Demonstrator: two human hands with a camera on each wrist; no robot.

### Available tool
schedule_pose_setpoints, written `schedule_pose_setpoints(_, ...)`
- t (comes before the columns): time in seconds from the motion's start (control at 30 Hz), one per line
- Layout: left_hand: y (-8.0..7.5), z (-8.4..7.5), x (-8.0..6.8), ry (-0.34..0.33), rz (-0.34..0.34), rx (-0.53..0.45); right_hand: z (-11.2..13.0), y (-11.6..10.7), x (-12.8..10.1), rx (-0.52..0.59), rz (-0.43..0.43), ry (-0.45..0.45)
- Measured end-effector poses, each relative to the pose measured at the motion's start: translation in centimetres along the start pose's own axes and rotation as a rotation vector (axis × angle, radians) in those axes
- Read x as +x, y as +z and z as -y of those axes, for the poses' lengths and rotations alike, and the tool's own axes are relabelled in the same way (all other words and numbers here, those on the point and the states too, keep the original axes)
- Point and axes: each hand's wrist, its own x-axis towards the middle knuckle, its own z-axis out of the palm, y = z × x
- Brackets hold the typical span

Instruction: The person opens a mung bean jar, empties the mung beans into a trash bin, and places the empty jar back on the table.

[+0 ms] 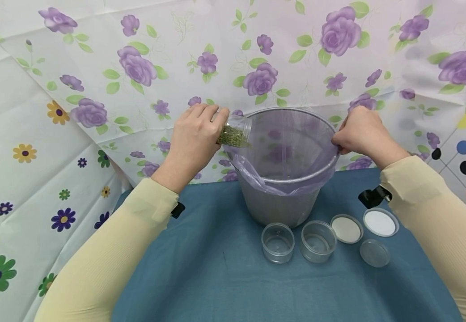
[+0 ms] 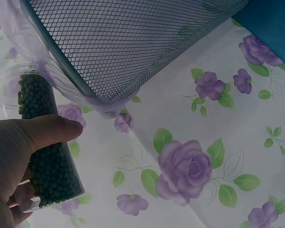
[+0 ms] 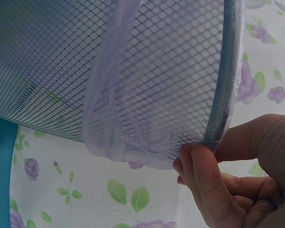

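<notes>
My left hand (image 1: pixel 201 134) grips a clear plastic jar (image 1: pixel 239 124) part full of green beans (image 1: pixel 231 136), tipped on its side with its mouth at the rim of a mesh trash can (image 1: pixel 277 205). In the left wrist view, the thumb lies across the jar, and the mung-like beans (image 2: pixel 50 175) lie along its lower side. A thin purple bag (image 1: pixel 281 152) lines the can and folds over its rim. At the can's right side, my right hand (image 1: pixel 359 132) pinches the rim and bag edge between thumb and fingers, as the right wrist view shows.
Two clear empty jars (image 1: pixel 278 243) stand on the blue cloth (image 1: pixel 217 277) in front of the can. To their right lie two lids with pale inner faces (image 1: pixel 346 229) and a clear lid (image 1: pixel 374 253). A floral sheet (image 1: pixel 144 107) hangs close behind.
</notes>
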Motion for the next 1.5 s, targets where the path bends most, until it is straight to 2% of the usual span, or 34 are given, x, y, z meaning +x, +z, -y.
schedule_pose_setpoints(0.67, 0.03, -0.18, 0.36, 0.004, -0.024, -0.002, -0.02, -0.14, 0.05, -0.003, -0.001, 0.016)
schedule_pose_setpoints(1.5, 0.13, -0.13, 0.12, 0.0, -0.03, -0.005, 0.15, 0.04, 0.17, -0.017, 0.009, 0.014)
